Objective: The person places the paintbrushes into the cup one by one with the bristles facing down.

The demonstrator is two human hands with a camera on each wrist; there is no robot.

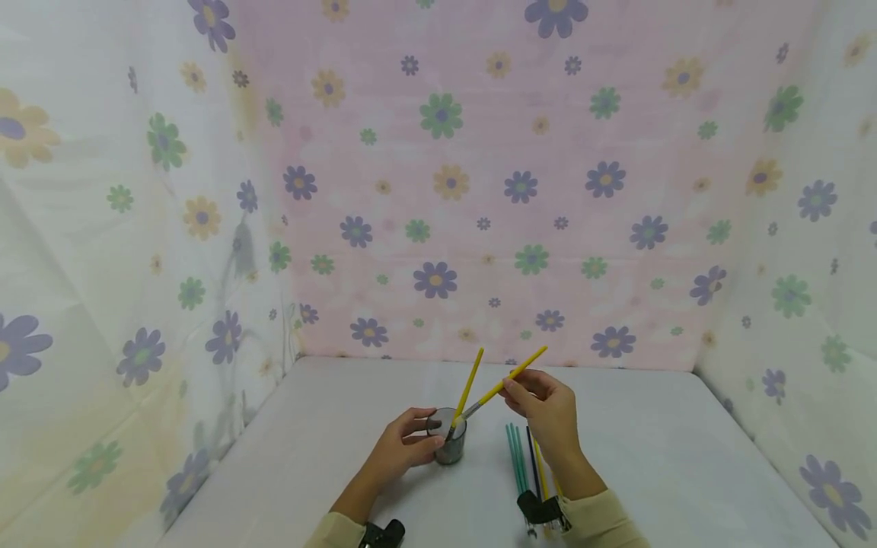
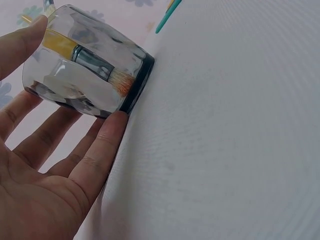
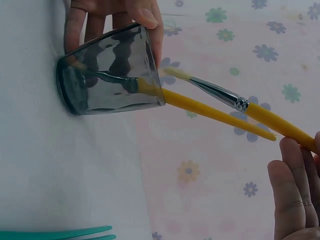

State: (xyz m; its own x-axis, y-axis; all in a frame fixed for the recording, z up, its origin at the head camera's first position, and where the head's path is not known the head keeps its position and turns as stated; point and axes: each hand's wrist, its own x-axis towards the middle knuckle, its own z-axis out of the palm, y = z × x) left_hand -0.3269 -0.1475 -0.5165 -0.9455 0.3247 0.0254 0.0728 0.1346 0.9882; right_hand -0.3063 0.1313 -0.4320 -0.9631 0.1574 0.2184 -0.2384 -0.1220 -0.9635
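Note:
A smoky clear glass stands on the white table, with my left hand holding it from the left, thumb near the rim and fingers around the far side. Inside it leans a yellow-handled paintbrush, bristles down near the base, as the left wrist view shows. My right hand pinches a second yellow paintbrush by its handle. That brush slants down to the left, and its pale bristles are just outside the glass's mouth in the right wrist view.
Several more brushes lie on the table beneath my right wrist: teal ones, a dark one and yellow ones. Flower-patterned cloth stands behind the table and along both sides.

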